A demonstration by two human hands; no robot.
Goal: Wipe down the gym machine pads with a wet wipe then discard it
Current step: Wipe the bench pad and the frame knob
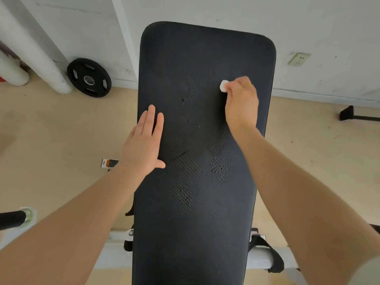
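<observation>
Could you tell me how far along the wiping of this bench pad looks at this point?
Under way. The right hand holds a balled white wipe on the black pad, while the left hand rests flat near its left edge. Moisture smears mid-pad suggest some passes there. Droplet patches nearer the camera look unwiped. The wipe has yet to be discarded; no bin is visible.

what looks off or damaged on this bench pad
Two patches of droplets or pitting, I cannot tell which, mark the pad, near its right edge and near the centre. The right hand holds the wipe farther up.
</observation>
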